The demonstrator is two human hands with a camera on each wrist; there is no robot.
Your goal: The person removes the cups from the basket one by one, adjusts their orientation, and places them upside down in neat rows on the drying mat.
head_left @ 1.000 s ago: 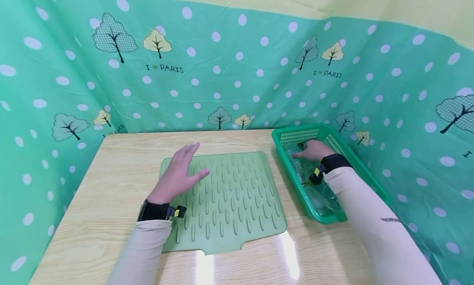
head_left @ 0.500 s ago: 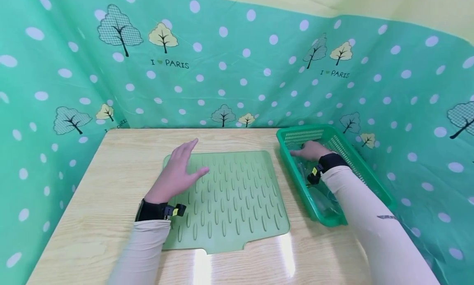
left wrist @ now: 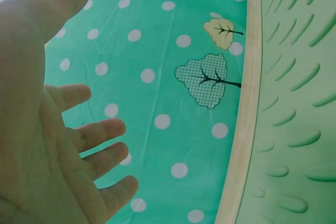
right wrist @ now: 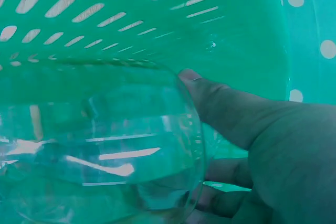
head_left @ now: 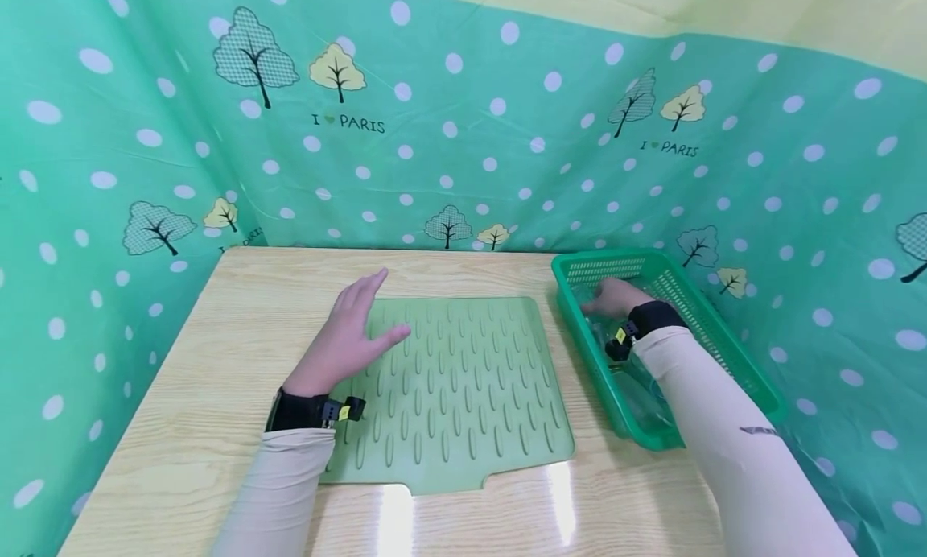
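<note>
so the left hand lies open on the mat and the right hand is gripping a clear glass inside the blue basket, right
Not quite: the basket is green, not blue, as the head view and the right wrist view both show. The rest holds: the left hand lies open on the mat, and the right hand grips a clear glass inside the basket.

A staged tabletop booth: wooden table point(head_left: 239, 332) walled in by polka-dot tree-print cloth point(head_left: 471, 138).

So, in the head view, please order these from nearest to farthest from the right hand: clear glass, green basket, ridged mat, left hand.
1. clear glass, under the right hand; basket, around it: too close to call.
2. ridged mat, centre.
3. left hand, on the mat's left side.
</note>
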